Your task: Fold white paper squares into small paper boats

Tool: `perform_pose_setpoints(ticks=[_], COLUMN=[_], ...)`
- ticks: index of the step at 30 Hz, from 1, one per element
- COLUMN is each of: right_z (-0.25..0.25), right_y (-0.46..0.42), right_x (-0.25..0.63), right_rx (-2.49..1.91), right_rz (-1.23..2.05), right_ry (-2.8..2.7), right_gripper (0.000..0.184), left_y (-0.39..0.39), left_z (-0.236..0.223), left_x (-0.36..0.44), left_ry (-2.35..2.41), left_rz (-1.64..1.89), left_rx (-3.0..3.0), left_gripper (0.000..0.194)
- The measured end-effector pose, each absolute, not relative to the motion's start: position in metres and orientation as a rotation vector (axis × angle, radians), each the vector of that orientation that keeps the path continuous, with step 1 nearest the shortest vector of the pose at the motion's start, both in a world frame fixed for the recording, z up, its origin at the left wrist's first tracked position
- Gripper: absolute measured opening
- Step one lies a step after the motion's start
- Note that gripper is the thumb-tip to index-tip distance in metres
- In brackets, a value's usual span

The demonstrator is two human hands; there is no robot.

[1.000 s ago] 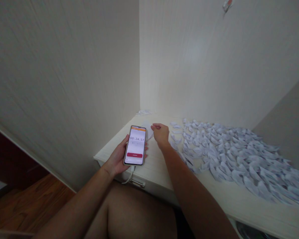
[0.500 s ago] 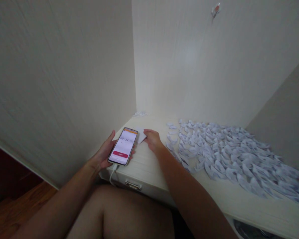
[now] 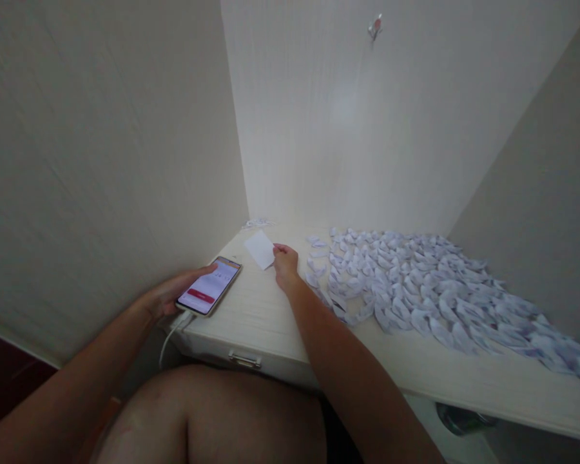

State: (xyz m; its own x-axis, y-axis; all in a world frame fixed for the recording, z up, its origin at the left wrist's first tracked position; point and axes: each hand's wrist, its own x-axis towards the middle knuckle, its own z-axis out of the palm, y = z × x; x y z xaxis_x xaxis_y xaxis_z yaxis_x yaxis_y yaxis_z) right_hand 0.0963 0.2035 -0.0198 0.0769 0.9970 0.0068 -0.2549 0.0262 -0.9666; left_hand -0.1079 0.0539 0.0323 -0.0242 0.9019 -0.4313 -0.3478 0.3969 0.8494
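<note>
My left hand (image 3: 167,295) grips a phone (image 3: 209,287) with a lit screen and a red button, low over the left corner of the white desk (image 3: 270,316). A white cable (image 3: 170,332) hangs from the phone's near end. My right hand (image 3: 285,264) is closed in a pinch on the edge of a small white paper sheet (image 3: 260,249) lying flat on the desk near the corner of the walls. Just right of that hand spreads a wide pile of folded white paper pieces (image 3: 415,287).
Walls close the desk in at the left, back and right. A small hook (image 3: 376,26) sticks out high on the back wall. A drawer handle (image 3: 244,358) sits at the desk's front edge above my knee. A dark round object (image 3: 459,420) lies below the desk.
My left hand has lowered the phone leftward and tilted it nearly flat by the desk edge. The right hand stays on the paper sheet, which now shows fully. The view has turned right.
</note>
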Motion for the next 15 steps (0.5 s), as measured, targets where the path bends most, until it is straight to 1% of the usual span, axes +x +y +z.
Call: perform_pose_setpoints(ticks=[3,7,9,13,15], right_z=[-0.023,-0.027,-0.029,-0.030,-0.031], right_y=[0.207,0.211,0.213,0.215,0.216], right_x=[0.095,0.092,0.090,0.088,0.087], right_rx=[-1.035,-1.012,-0.995,-0.964,-0.965], right_rz=[1.257,1.275,1.292,1.319,1.326], right_ry=[-0.934,-0.894,-0.880,-0.856,-0.844], right_gripper=[0.018,0.023,0.026,0.036,0.037], left_y=[0.057,0.061,0.063,0.071,0.074], left_z=[0.035,0.042,0.043,0.041,0.039], left_x=[-0.110,-0.111,-0.112,-0.111,-0.109], left_ry=[1.416,1.551,1.616,1.717,1.804], left_rz=[0.960,0.900,0.853,0.740,0.672], left_rx=[0.738,0.916,0.985,1.110,1.278], left_gripper=[0.016,0.018,0.027,0.053,0.057])
